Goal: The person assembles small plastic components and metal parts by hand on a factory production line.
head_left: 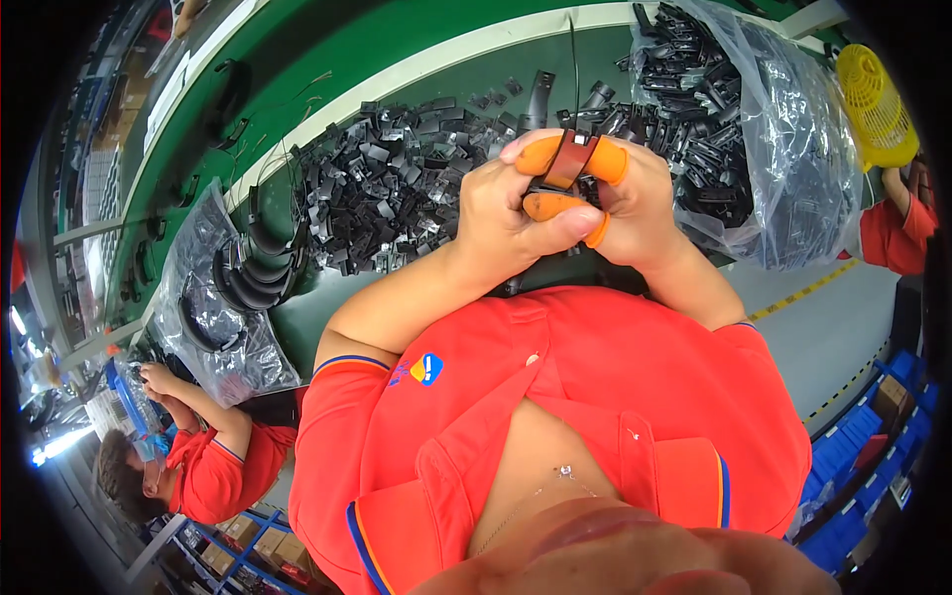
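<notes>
Both my hands meet in front of my chest, above the green bench, with orange finger cots on several fingertips. Between them they grip a dark, glossy curved plastic part (572, 159). My left hand (493, 213) closes on its left side, fingers bent and thumb below. From the other side, my right hand (640, 203) pinches the same part with finger and thumb. A thin black cable (574, 64) runs up behind the part. The lower portion of the part is hidden by my fingers. Just beyond my left hand spreads a pile of small black plastic pieces (382, 183).
A clear plastic bag (798, 149) holding black parts (694, 109) lies to the right, beside a yellow basket (873, 104). Black curved bands (253, 273) rest on plastic film at left. A co-worker in red (223, 471) works at left; another person's red sleeve (892, 238) shows at right.
</notes>
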Available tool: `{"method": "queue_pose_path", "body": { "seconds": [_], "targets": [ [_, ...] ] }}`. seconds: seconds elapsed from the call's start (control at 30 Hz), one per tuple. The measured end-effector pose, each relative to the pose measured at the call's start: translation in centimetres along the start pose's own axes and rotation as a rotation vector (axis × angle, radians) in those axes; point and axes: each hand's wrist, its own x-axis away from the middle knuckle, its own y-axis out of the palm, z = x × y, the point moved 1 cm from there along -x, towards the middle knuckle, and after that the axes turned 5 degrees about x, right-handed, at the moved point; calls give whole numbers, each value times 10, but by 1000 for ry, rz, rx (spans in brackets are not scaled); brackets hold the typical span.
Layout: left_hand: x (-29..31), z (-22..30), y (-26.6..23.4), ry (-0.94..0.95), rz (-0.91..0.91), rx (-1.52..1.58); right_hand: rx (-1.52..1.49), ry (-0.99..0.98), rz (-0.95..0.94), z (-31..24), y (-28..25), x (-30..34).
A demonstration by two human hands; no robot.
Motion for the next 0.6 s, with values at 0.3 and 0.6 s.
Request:
{"method": "queue_pose_path", "body": {
  "seconds": [0.3, 0.6],
  "targets": [
    [-18, 18, -8, -300, -410, 403, 247, -240, -22, 17, -7, 0],
    [-25, 8, -12, -387, -376, 44, -241, 227, 81, 17, 21, 12]
  ]
}}
